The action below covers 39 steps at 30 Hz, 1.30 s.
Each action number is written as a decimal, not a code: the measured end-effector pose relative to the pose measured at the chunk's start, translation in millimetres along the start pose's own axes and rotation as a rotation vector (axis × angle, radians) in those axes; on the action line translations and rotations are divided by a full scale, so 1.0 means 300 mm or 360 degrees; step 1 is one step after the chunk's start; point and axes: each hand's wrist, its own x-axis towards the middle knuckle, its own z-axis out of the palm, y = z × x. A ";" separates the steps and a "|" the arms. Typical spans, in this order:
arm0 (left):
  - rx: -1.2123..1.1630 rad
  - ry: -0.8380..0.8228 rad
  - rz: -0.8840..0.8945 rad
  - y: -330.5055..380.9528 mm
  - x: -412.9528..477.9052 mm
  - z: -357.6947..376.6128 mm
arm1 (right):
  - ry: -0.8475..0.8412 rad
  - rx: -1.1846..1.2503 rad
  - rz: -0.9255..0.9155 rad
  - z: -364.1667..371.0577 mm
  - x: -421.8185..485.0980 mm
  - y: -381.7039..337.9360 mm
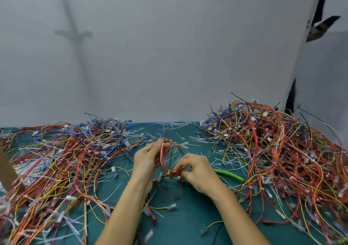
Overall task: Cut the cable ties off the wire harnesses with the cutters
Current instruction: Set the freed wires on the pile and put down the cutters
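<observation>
— Over the middle of the table (pixel 188 224), what are you getting on the head camera?

— From my end, both hands are up just above the teal top with one wire harness (pixel 163 160) between them. It reads as a loop of red, yellow and black wires.

— How are the hands set?

— My left hand (pixel 147 160) stands with its fingers pointing away from me and pinches the far top of the loop. My right hand (pixel 197 171) is curled, with thumb and fingertips closed on the near end of the bundle. It sits right beside a white cable tie (pixel 170 172) wrapped round the wires.

— And the cutters?

— I see only a green handle (pixel 228 175) sticking out to the right from behind the right hand, low over the table. I cannot tell whether it sits in the palm or lies on the surface. The cutting end is hidden behind the hand.

— What lies around them?

— Tangled harnesses are piled on both sides: a left heap (pixel 56 160) spread wide and flat, and a right heap (pixel 273 150) that stands taller. Loose white ties (pixel 231 162) are strewn between the heaps and along the far edge, under the pale wall (pixel 169 56). A single lead with a clear connector (pixel 172 206) lies on the table between my forearms. A strip of brown cardboard (pixel 6 169) shows at the left edge.
</observation>
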 end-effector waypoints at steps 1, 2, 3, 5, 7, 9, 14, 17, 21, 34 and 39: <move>-0.0022 -0.0034 0.0012 0.000 -0.002 0.004 | 0.0003 0.0010 0.0019 -0.003 0.000 0.001; -0.0056 -0.0070 0.0018 0.003 -0.006 0.007 | 0.0018 0.0034 0.0038 -0.007 0.000 0.002; -0.0092 -0.0100 0.0015 0.007 -0.009 0.010 | 0.0036 0.0063 0.0048 -0.011 0.000 0.002; -0.0165 -0.0135 -0.0009 0.015 -0.011 0.016 | 0.0046 0.0090 0.0048 -0.018 0.000 0.001; -0.0202 -0.0145 -0.0008 0.014 -0.009 0.019 | 0.0004 0.0058 0.0055 -0.020 -0.001 -0.001; -0.0180 -0.0139 0.0003 0.006 -0.006 0.019 | -0.0036 0.0010 0.0083 -0.019 0.000 -0.002; -0.0249 -0.0171 0.0057 -0.003 0.004 0.004 | -0.0005 0.0145 0.0219 -0.027 -0.003 0.001; -0.0118 -0.0176 0.0143 -0.012 0.003 -0.006 | 0.0196 0.0451 0.0282 -0.035 0.004 -0.014; 0.0036 -0.0175 0.0249 -0.023 0.000 -0.002 | 0.0547 0.0610 0.0289 -0.048 0.012 -0.027; 0.0492 -0.0462 0.0489 -0.041 -0.030 0.050 | 0.0828 0.1125 0.0024 -0.055 0.012 -0.070; 0.0591 -0.0497 0.0423 -0.042 -0.028 0.045 | 0.0873 0.1161 0.0075 -0.063 0.012 -0.064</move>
